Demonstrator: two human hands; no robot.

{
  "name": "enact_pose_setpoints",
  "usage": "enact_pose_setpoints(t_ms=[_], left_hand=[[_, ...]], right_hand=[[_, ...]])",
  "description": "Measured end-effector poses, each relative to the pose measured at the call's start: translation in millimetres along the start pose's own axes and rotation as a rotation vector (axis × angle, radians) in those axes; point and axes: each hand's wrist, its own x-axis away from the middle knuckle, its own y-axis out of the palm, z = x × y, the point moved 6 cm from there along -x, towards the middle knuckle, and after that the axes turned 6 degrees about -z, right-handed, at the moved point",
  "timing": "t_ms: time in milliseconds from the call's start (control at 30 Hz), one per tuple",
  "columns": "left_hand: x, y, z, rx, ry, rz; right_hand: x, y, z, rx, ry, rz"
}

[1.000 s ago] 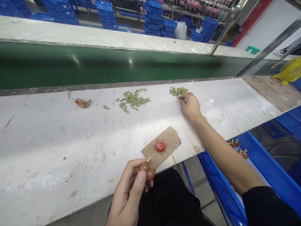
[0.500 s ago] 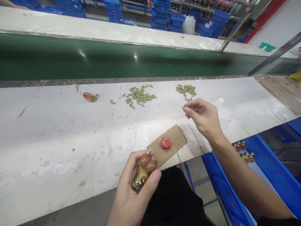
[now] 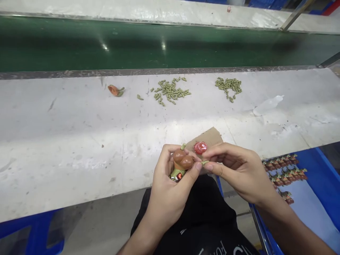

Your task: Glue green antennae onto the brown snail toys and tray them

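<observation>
A small brown and green painted figurine [image 3: 180, 161] is gripped in my left hand [image 3: 170, 187], with a short green peg-like piece standing up from its top. My right hand [image 3: 236, 170] pinches another small green piece [image 3: 204, 163] between thumb and fingertips, close against the figurine's right side; whether it touches cannot be made out. Just behind my hands, a round red glossy dab or cap [image 3: 200, 147] sits on a piece of brown cardboard [image 3: 212, 136]. Farther back lie two piles of small green pieces, a left pile [image 3: 171, 90] and a right pile [image 3: 228, 85].
An orange and green part [image 3: 115, 90] lies at the back left, beside one stray green piece [image 3: 140, 97]. Beyond the white table [image 3: 66, 141] runs a green conveyor belt [image 3: 132, 46]. A blue crate [image 3: 316, 170] at lower right holds rows of figurines [image 3: 285, 175].
My right hand has come from near the right pile down to the figurine, bringing the small green piece. The view has tilted downward, showing more of the figurines in the crate.
</observation>
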Motion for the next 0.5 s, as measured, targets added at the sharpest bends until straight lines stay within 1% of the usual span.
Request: enact_pose_setpoints(t_ms=[67,167,333,433,500], left_hand=[[2,-0.7,-1,0.020,0.006,0.034],[4,0.6,0,0.040,0.005,0.080],[6,6.4,-1,0.029,-0.041,0.086],[9,1.9,-4,-0.003,-0.041,0.108],[12,-3.8,-9,-0.031,-0.067,0.095]], right_hand=[[2,1,6,-0.060,0.040,0.037],[5,4,10,-0.094,0.042,0.077],[9,6,13,-0.093,0.027,0.106],[9,0,11,-0.011,0.008,0.117],[8,-10,6,0.140,-0.033,0.176]])
